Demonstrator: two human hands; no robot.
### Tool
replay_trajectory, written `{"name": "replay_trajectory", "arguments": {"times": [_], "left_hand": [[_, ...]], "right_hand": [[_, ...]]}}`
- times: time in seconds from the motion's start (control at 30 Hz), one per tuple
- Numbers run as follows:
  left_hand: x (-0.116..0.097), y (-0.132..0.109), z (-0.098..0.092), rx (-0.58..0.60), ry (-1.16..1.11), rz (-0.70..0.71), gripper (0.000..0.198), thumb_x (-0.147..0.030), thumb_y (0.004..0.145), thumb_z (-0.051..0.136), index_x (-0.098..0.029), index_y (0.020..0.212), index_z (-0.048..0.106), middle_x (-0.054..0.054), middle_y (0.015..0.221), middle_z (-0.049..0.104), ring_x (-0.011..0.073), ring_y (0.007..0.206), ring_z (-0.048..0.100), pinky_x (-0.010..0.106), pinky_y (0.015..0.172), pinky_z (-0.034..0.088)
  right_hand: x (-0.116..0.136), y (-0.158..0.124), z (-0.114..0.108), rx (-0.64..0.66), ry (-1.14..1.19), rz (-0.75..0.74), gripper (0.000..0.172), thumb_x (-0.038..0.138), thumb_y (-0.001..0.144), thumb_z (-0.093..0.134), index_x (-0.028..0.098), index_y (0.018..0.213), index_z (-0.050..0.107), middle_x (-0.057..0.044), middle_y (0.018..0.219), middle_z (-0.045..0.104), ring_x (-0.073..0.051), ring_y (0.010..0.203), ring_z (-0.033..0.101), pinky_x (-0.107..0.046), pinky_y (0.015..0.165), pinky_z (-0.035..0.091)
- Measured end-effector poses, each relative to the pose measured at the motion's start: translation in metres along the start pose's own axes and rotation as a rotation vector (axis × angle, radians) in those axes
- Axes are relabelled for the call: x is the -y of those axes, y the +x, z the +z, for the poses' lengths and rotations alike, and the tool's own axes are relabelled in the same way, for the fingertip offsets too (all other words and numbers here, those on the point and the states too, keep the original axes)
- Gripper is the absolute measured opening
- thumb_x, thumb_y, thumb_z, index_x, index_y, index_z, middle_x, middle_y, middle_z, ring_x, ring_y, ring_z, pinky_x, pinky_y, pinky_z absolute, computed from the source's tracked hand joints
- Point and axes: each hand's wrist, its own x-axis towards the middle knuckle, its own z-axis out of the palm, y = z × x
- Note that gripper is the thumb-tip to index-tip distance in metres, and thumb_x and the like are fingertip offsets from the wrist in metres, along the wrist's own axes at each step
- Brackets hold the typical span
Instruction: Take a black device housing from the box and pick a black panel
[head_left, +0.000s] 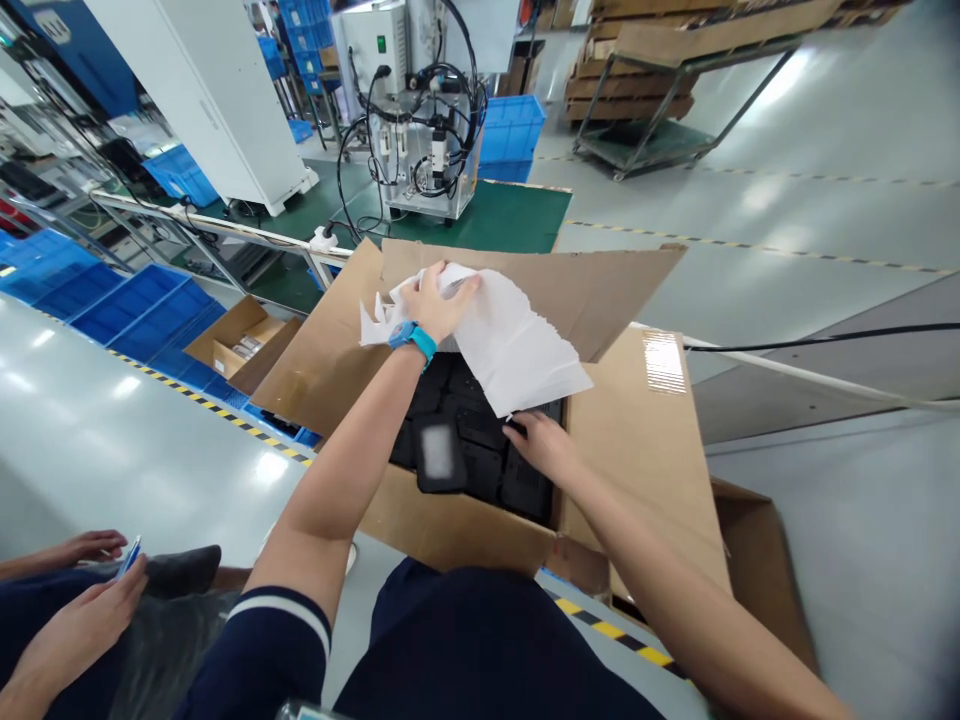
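Note:
My left hand (439,305), with a blue watch on its wrist, grips a crumpled sheet of white paper (517,345) with a torn edge. The sheet hangs over the far part of an open cardboard box (465,525). Black plastic parts (480,430) fill the box, and one with a pale grey window (439,452) lies on top at the near side. At the sheet's lower corner, my right hand (546,447) is closed just above the black parts. A tiny white bit shows at its fingertips; whether it belongs to the sheet I cannot tell.
A person's hands (90,600) hold a blue pen at lower left. Beyond the box, a machine with black hoses (427,150) stands on a green bench (525,215). Blue bins (142,315) and a small carton (244,340) are left. A cart (660,140) stands far right.

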Motion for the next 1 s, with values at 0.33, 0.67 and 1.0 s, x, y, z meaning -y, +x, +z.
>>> {"name": "replay_trajectory", "arguments": {"times": [0.33, 0.67, 1.0], "left_hand": [[0.003, 0.004, 0.001, 0.029, 0.044, 0.027, 0.056, -0.052, 0.075, 0.06, -0.024, 0.122, 0.047, 0.01, 0.134, 0.041, 0.027, 0.132, 0.026, 0.038, 0.106, 0.028], [0.002, 0.001, 0.0, 0.028, 0.012, 0.005, 0.059, -0.051, 0.074, 0.061, -0.022, 0.124, 0.047, 0.011, 0.134, 0.038, 0.026, 0.131, 0.029, 0.034, 0.107, 0.027], [0.004, 0.003, 0.001, 0.027, 0.009, 0.013, 0.058, -0.051, 0.075, 0.06, -0.023, 0.123, 0.046, 0.009, 0.135, 0.04, 0.0263, 0.132, 0.025, 0.035, 0.107, 0.026]], "right_hand": [[-0.006, -0.045, 0.038, 0.355, -0.357, 0.002, 0.103, 0.037, 0.056, 0.074, 0.004, 0.14, 0.026, -0.028, 0.145, 0.014, -0.044, 0.133, 0.016, -0.059, 0.106, 0.014], [0.0, -0.042, 0.036, 0.384, -0.367, 0.076, 0.108, 0.046, 0.061, 0.068, 0.004, 0.143, 0.012, -0.025, 0.148, 0.003, -0.041, 0.136, 0.009, -0.055, 0.107, 0.019], [0.004, -0.044, 0.029, 0.33, -0.347, -0.019, 0.097, 0.042, 0.063, 0.067, 0.004, 0.14, 0.024, -0.026, 0.146, 0.015, -0.045, 0.132, 0.02, -0.056, 0.099, 0.034]]}}
